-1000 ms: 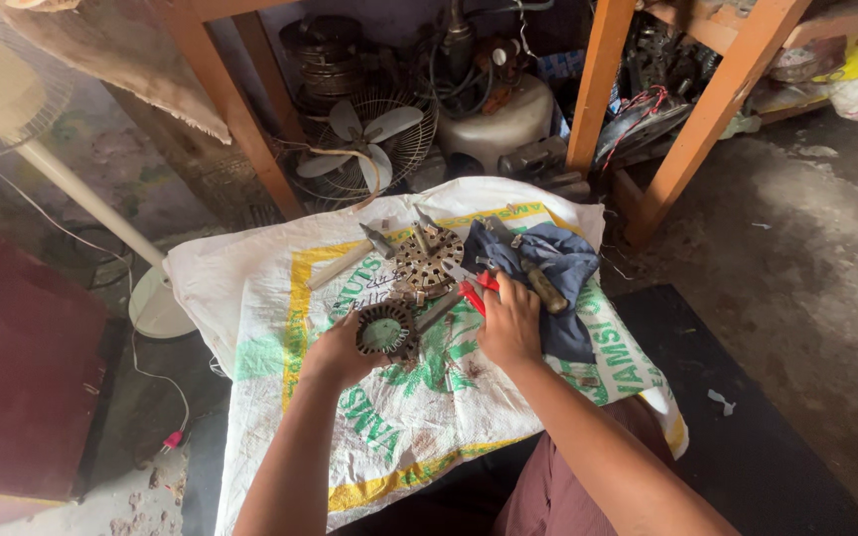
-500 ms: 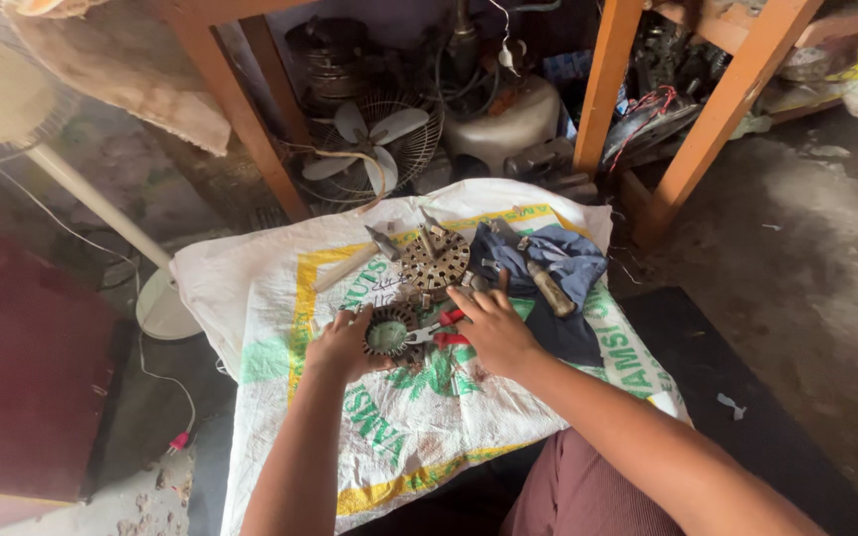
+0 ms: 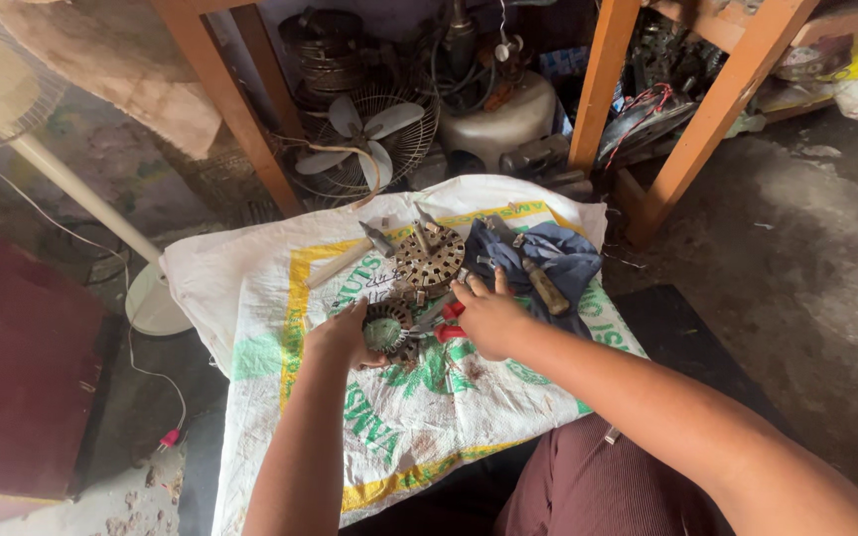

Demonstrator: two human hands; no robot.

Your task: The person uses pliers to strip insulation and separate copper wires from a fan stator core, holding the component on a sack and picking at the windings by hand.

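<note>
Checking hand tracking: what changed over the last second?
The right hand came back from the blue cloth toward the left hand and now rests on red-handled pliers. The left hand kept its grip on the small round motor part. The perforated disc stayed put.

motor part [image 3: 386,333] on sack [image 3: 250,328] | disc [image 3: 430,260] behind | cloth [image 3: 533,260] right
</note>
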